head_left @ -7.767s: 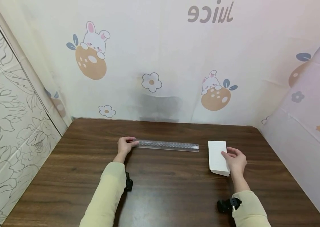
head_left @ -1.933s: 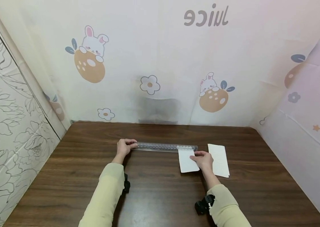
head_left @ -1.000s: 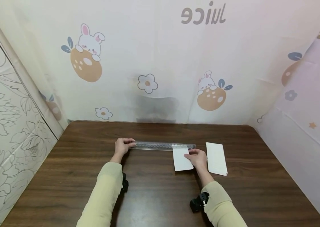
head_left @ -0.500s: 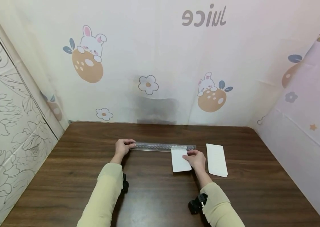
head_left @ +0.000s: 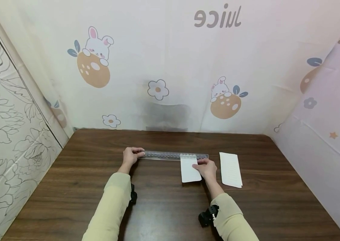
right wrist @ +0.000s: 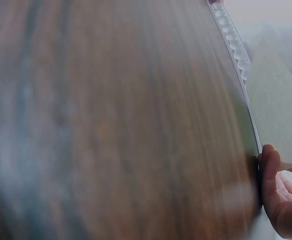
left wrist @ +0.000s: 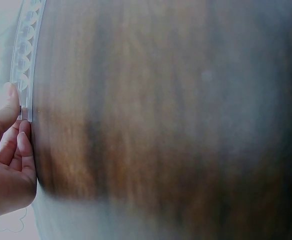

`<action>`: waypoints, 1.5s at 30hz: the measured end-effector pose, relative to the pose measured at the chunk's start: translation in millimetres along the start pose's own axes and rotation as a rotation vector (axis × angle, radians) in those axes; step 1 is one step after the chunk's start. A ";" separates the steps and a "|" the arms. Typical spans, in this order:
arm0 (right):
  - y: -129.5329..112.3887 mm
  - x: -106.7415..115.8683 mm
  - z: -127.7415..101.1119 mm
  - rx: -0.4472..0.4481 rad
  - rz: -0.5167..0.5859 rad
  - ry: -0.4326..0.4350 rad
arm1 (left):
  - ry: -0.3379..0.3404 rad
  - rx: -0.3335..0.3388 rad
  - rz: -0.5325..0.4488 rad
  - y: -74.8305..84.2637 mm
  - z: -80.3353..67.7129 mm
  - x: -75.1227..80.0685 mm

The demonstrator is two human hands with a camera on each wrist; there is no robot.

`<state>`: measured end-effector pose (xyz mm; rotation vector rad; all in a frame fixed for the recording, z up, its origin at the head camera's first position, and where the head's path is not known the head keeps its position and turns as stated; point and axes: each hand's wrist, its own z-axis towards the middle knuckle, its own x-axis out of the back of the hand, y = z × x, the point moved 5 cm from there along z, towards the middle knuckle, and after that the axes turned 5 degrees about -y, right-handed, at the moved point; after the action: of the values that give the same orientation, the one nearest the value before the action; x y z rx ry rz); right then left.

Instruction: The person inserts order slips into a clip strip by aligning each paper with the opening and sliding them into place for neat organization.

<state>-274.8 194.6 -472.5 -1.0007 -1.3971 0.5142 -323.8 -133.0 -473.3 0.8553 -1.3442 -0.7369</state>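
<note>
while the left hand [head_left: 130, 156] pinches the left end of a long clear plastic strip [head_left: 174, 156] that lies flat across the brown wooden table [head_left: 163, 204], its thumb on top and its fingers [left wrist: 22, 145] curled against the end face, the right hand [head_left: 207, 168] holds a white paper slip [head_left: 189, 170] by its right edge, fingers bent over the sheet. the slip lies on the table just in front of the strip, its far edge meeting the strip's near edge toward the strip's right part; whether that edge is tucked into the strip cannot be told. in the right wrist view the slip [right wrist: 276, 117] sits beside the row of round bumps along the strip [right wrist: 234, 47], with the thumb [right wrist: 270, 175] at the slip's near edge. a small stack of white slips [head_left: 230, 169] rests on the table just to the right of the right hand, apart from the strip's right end. both forearms wear pale yellow sleeves [head_left: 109, 207], each with a black wrist-mounted camera [head_left: 206, 216]. behind the table hangs a cream backdrop [head_left: 170, 63] printed with rabbits, flowers and mirrored lettering.
</note>
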 end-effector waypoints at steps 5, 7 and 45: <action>-0.4 -0.9 0.7 0.000 -0.001 0.008 | -0.007 0.005 -0.018 0.4 -0.5 0.2; -0.4 -1.1 0.8 0.003 -0.005 0.011 | -0.004 0.006 -0.024 0.4 -0.6 0.4; -14.0 -16.6 -5.9 0.022 0.036 -0.033 | 0.017 -0.019 -0.003 1.6 -1.0 1.5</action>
<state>-275.4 172.3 -469.7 -1.0051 -1.4016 0.5739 -322.7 -133.3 -471.2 0.8468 -1.3191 -0.7422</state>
